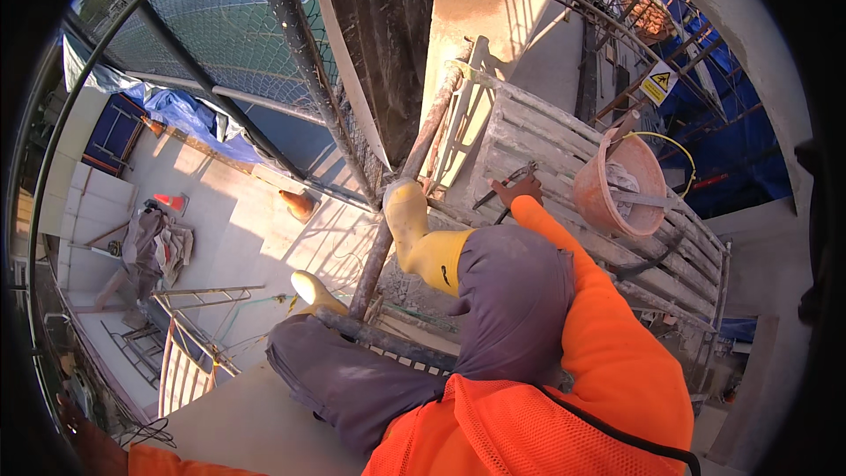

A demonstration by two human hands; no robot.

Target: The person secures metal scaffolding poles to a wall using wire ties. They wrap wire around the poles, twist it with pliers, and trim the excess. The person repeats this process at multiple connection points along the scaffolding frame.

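Observation:
My right hand [525, 188] reaches forward onto a plaster-stained slatted platform [538, 137]. Its fingers close around dark pincers [491, 197], whose two splayed handles stick out on the left side; part of the tool is hidden under the hand. To the right of this hand stands a pinkish bucket [595, 189] with a pale cloth-like lump and a flat strip inside. At the lower left rim lies my left hand [92, 442], dark and distorted; its grip does not show clearly.
My yellow boots [407, 216] are by a rusty scaffold pole [434, 123]. Wire mesh fencing [229, 35] rises at the left. Far below are a ladder-like frame [207, 295] and orange cones [298, 204]. A yellow warning sign [659, 81] hangs near blue sheeting [749, 159].

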